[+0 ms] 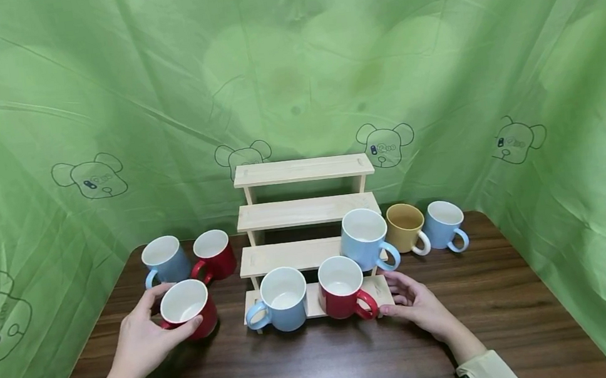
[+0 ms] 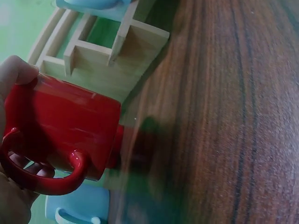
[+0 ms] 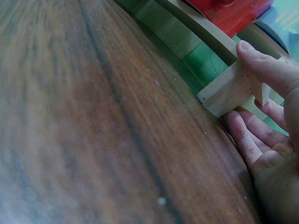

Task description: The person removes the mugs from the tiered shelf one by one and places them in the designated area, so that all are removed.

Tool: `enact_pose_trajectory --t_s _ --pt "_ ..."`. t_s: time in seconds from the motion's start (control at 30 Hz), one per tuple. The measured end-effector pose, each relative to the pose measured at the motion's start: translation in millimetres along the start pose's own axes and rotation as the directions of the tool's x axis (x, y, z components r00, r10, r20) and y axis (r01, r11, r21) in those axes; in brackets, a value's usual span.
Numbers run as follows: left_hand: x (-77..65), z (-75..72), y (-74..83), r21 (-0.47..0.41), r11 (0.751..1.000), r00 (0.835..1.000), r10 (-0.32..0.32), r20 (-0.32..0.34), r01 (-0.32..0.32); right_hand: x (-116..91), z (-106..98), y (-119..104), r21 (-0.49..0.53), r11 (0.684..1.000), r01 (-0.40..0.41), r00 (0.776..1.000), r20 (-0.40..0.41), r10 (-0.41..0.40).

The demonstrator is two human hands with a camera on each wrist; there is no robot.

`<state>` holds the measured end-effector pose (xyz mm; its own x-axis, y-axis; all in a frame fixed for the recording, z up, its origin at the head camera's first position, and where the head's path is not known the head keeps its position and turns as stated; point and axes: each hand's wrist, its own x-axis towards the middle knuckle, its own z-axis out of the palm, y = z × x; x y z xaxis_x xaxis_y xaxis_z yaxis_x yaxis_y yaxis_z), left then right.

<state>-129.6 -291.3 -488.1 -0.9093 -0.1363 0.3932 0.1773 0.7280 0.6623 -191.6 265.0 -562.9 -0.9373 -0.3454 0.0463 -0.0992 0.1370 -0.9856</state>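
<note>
My left hand point(image 1: 145, 334) grips a red mug point(image 1: 205, 321) with a white inside, thumb on the near side and fingers round the far side. In the left wrist view the mug's base looks raised off the tabletop. My right hand point(image 1: 416, 304) holds the right end of a wooden stepped stand point(image 1: 306, 212), its thumb against the lowest step's front edge and other fingers curled beside the leg. On that step stand a light blue mug point(image 1: 285, 308) and a red mug point(image 1: 340, 304). Another light blue mug point(image 1: 364, 248) sits one step higher, at the right.
Behind my left hand stand a blue mug point(image 1: 173, 268) and a red mug point(image 1: 223, 262). Right of the stand are a yellow mug point(image 1: 402, 236) with a white handle and a light blue mug point(image 1: 440, 234). A green curtain point(image 1: 291, 89) hangs behind the dark wooden table point(image 1: 326, 375).
</note>
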Motion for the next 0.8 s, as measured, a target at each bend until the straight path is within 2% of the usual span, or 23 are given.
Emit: enact_pose_trajectory --t_s 0.27,0.8 --pt "0.0 7.9 -11.3 0.047 0.999 0.999 -0.023 0.031 0.022 -1 0 -2 -0.001 1.000 -0.024 1.000 -0.004 0.024" --pt "-0.6 16.2 -20.5 0.060 0.998 1.000 -0.026 0.013 0.025 -1 1 -4 0.002 1.000 -0.016 1.000 0.006 0.016"
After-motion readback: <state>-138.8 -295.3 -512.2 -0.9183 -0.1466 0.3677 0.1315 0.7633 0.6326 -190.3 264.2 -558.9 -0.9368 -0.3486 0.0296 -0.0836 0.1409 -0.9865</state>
